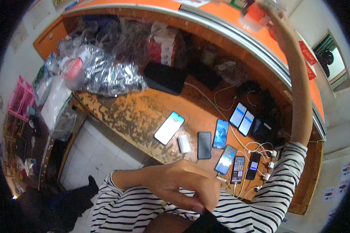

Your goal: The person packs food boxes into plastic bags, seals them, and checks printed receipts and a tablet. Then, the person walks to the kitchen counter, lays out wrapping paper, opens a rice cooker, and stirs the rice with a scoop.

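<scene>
My left hand (186, 180) is in front of my chest with its fingers curled in, close to a black strap or cloth (221, 225); whether it holds anything is hidden. My right arm reaches far up over the orange counter top. At its end, my right hand (275, 24) is blurred against a clear and red plastic item (254, 16); its grip is unclear. Nearest my left hand on the worn desk (136, 124) lie a dark phone (204, 145), a white small box (184, 143) and a phone with a lit white screen (169, 128).
Several more phones, one with a blue screen (221, 133), lie at the right among white cables and chargers (271, 165). Silvery plastic bags (109, 75) and a black box (165, 79) stand at the back left. A pink basket (20, 99) is far left.
</scene>
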Demonstrator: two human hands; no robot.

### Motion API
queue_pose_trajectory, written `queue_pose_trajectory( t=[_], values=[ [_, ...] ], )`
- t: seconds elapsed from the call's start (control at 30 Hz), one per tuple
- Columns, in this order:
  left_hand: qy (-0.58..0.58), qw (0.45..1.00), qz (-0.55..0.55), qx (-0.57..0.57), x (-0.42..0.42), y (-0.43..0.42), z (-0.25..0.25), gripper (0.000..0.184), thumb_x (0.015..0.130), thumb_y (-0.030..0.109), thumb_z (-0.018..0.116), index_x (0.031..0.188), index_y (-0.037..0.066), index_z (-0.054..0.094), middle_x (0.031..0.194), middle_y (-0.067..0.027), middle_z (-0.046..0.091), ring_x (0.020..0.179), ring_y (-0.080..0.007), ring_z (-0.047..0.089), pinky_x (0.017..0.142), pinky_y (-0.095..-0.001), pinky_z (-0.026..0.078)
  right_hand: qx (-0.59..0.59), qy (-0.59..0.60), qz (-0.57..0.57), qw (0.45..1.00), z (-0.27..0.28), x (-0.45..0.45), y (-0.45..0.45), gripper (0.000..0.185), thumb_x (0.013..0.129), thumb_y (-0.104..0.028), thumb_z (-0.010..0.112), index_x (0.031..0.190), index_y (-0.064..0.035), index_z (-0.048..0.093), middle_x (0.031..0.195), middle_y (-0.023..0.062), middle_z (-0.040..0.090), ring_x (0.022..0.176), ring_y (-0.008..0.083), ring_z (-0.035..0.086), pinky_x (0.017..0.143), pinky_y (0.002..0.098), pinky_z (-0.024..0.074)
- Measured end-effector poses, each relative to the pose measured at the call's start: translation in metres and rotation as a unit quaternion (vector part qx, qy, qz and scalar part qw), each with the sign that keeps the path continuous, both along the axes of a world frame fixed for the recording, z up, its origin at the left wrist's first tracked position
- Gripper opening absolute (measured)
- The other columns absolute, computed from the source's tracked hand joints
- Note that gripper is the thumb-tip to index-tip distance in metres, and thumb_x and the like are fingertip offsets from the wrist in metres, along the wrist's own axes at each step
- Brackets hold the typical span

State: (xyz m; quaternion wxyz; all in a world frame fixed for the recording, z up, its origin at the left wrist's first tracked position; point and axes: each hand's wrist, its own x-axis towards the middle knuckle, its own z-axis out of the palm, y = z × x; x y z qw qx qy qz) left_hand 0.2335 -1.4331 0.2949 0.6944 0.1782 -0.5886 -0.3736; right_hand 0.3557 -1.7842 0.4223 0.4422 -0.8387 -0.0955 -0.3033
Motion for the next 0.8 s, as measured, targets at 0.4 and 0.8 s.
queue_pose_trajectory(
  t=[0.4,0.8],
  values=[
    [-0.016,0.869,0.354,0.345,0.01,0.075,-0.063,0.024,0.085,0.019,0.051,0.104,0.003,0.052,0.089,-0.0068,0.057,0.077,-0.0122,0.055,0.068,-0.0257,0.045,-0.023,-0.018,-0.21,0.977,-0.062,0.007,-0.091,0.035,0.082,-0.026,0.052,0.106,-0.0004,0.051,0.098,0.0108,0.054,0.09,0.0163,0.053,0.081,0.0268,0.0423],
    [0.171,0.358,0.412,0.82,-0.155,0.318,-0.367,0.038,0.084,0.034,0.047,0.103,0.0,0.051,0.097,-0.0219,0.057,0.089,-0.0329,0.056,0.076,-0.0362,0.043,-0.312,-0.011,-0.099,0.945,-0.231,-0.089,0.123,0.047,0.074,-0.022,0.058,0.115,-0.0032,0.044,0.107,0.0165,0.05,0.099,0.0311,0.048,0.092,0.0374,0.0313]
  ],
)
